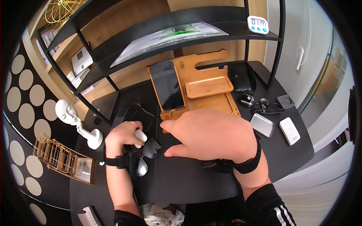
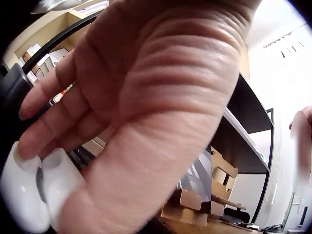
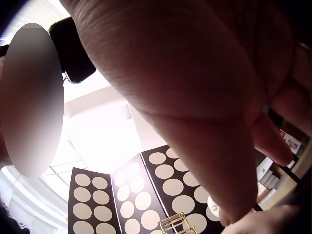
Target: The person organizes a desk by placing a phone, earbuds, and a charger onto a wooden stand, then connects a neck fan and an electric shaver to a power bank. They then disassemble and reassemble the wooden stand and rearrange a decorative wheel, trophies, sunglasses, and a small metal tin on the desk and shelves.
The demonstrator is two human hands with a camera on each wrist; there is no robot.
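Observation:
My left hand point(image 1: 121, 136) pinches a small white earbuds case point(image 1: 140, 138) between thumb and fingers, at the left part of the black desk. In the left wrist view the case point(image 2: 22, 195) shows as two rounded, glossy white halves by the fingertips. A pair of dark sunglasses point(image 1: 152, 149) lies just right of and below it. My right hand point(image 1: 211, 135) hovers over the middle of the desk, thumb and forefinger extended toward the left hand, with nothing seen between them. Behind it a wooden stand point(image 1: 209, 88) holds an upright black phone point(image 1: 167, 84).
A shallow white tray point(image 1: 262, 125), a white power bank point(image 1: 289, 131) and coiled cables point(image 1: 266, 107) lie on the right. On the left stand a white head figurine point(image 1: 68, 112) and a brass rack point(image 1: 56, 156). A black shelf point(image 1: 211, 16) with a digital timer point(image 1: 258, 25) spans the back.

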